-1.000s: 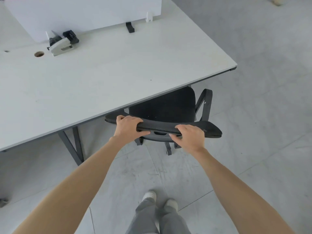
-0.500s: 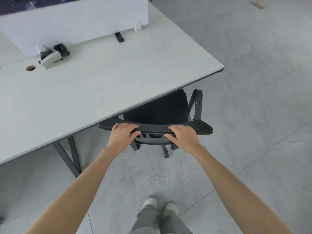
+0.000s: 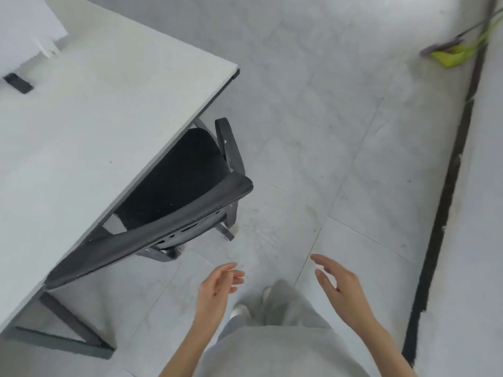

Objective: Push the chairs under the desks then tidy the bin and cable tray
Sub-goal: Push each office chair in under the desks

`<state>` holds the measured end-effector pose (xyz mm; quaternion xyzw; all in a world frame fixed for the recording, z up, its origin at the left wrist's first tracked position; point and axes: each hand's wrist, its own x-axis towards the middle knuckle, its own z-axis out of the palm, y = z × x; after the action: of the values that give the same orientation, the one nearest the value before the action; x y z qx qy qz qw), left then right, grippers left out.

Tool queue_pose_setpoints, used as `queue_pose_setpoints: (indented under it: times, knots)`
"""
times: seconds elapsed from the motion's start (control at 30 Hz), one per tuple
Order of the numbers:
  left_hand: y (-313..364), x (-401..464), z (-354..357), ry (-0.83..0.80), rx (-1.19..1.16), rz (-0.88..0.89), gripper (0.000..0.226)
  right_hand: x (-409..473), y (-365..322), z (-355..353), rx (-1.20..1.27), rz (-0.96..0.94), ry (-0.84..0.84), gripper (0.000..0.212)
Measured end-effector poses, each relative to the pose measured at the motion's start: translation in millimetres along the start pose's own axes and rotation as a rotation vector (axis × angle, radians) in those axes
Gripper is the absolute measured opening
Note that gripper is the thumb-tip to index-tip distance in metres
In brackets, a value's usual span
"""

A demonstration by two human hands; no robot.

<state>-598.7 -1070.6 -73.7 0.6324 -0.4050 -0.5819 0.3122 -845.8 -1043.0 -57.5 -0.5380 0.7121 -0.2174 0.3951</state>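
Chair [image 3: 174, 183], black office type: seat tucked part-way under the white desk [image 3: 89, 137], backrest top and one armrest showing outside the desk edge. My left hand [image 3: 215, 289] and right hand [image 3: 341, 288] hang apart over the grey tiled floor [image 3: 313, 110], fingers loosely extended, neither holding nor touching anything, both near the chair but clear of it. Green dustpan [image 3: 449, 57] beside a broom head [image 3: 441, 46] lies far right by the wall.
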Motion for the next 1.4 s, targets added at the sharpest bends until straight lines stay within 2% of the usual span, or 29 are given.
queue_pose_setpoints:
  times: [0.1,0.2,0.33,0.47,0.63,0.77,0.87,1.07,1.23,1.4]
  knots:
    - [23,22,42,-0.171,0.019,-0.013,0.024,-10,24,-12,0.143,0.162,0.112,0.027]
    - [58,61,82,-0.327,0.089,0.048,0.022,5,39,-29,0.255,0.236,0.197,0.03]
    - [108,132,136,-0.396,0.171,0.152,0.02,67,57,-66,0.331,0.266,0.241,0.029]
    - [154,197,175,-0.244,0.159,0.172,0.025,172,52,-133,0.389,0.219,0.188,0.027]
    - [189,248,190,0.004,0.132,0.16,0.026,316,14,-227,0.425,0.037,0.122,0.027]
    - [206,302,207,0.138,0.063,0.087,0.027,424,-3,-266,0.419,-0.051,0.077,0.026]
    - [230,368,226,0.209,0.018,0.065,0.026,498,0,-279,0.39,-0.047,0.056,0.025]
    - [328,542,267,0.162,0.014,0.15,0.026,617,11,-307,0.506,0.163,0.045,0.028]
    - [446,665,290,0.057,0.023,0.267,0.024,708,-9,-356,0.494,0.177,0.079,0.03]
    - [528,774,293,0.078,0.023,0.331,0.025,836,-41,-387,0.547,0.166,0.104,0.028]
